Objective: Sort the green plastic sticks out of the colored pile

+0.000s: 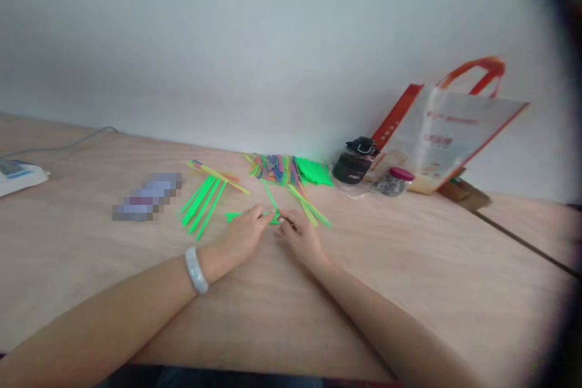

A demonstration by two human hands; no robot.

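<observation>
Several green strips (233, 217) lie crosswise on the table, partly under my left hand (245, 231), whose fingers are closed at the strips. My right hand (301, 236) pinches a thin green strip (271, 195) that slants up and away from the fingertips. Both hands meet at the strips' right end. Left of them, more green strips (202, 206) fan out below crossed yellow and multicoloured strips (218, 176). Two yellow-green strips (310, 206) lie just beyond my right hand. Behind sit a multicoloured pile (273, 168) and a green bundle (314, 171).
A black bottle (353, 162), a jar with a red lid (394, 182) and a white bag with red handles (450, 139) stand at the back right. A blurred flat object (148, 197) lies left. A cable (68, 147) and a white packet (22, 180) are far left.
</observation>
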